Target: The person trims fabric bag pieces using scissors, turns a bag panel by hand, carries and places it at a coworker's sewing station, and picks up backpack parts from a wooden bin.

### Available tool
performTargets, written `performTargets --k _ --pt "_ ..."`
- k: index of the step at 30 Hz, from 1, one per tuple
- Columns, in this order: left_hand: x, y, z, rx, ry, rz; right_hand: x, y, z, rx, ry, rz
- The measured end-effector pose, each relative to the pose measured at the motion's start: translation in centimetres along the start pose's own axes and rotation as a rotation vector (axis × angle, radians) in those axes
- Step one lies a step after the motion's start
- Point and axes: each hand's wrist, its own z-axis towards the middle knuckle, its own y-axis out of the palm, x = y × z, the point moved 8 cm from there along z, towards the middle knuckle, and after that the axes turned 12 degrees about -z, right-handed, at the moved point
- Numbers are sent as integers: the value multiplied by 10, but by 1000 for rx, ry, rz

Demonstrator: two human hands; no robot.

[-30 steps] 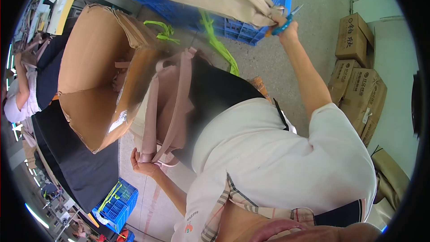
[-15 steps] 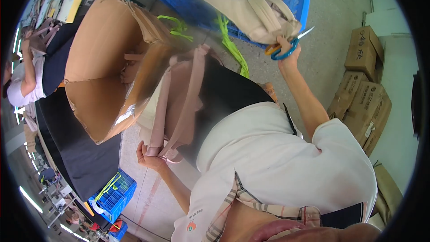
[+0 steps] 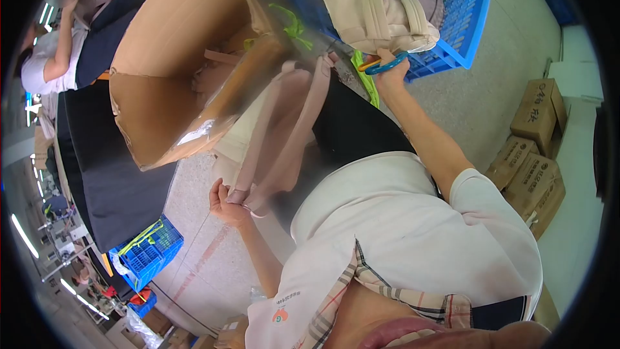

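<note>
My left hand (image 3: 227, 205) is closed on the lower end of a pale pink strapped bag (image 3: 279, 145), which hangs against my black lap, its straps running upward. Beside it a cream panel (image 3: 248, 123) shows, partly covered by the pink fabric. My right hand (image 3: 390, 72) reaches forward with scissors (image 3: 399, 62) looped in it, blue and orange handles showing and the blades hidden. Those fingers also grip the near edge of a cream backpack (image 3: 387, 16), whose straps face up over a blue crate (image 3: 475, 26).
An open cardboard box (image 3: 145, 106) stands left of the pink bag with pink pieces inside. Green ties (image 3: 294, 26) lie near the crate. Another person (image 3: 55, 58) works at far left. Taped cartons (image 3: 533, 178) stack along the right wall; a smaller blue crate (image 3: 148, 255) sits lower left.
My view has shifted, so the box and crate sit higher. My right hand and the cream backpack have moved left relative to the crate. My left hand keeps hold of the pink bag.
</note>
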Motion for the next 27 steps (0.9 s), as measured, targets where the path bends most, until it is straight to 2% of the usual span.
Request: performTargets --k 5,10,12,14,17,18,27 --pt "0 -3 -2 15 41 23 11 62 12 36 63 30" --pt "0 -11 -3 23 59 61 25 135 49 9 256 493" --pt "-1 -14 -5 47 46 57 36 145 71 94 222 405" --pt "4 -11 -8 46 68 59 57 143 103 165 232 373" --pt "8 -9 -9 51 81 57 25 133 73 120 324 335" --pt "5 -10 -7 54 73 46 23 124 75 155 287 358" --pt "-1 -12 -2 21 117 25 20 55 100 -54 67 72"
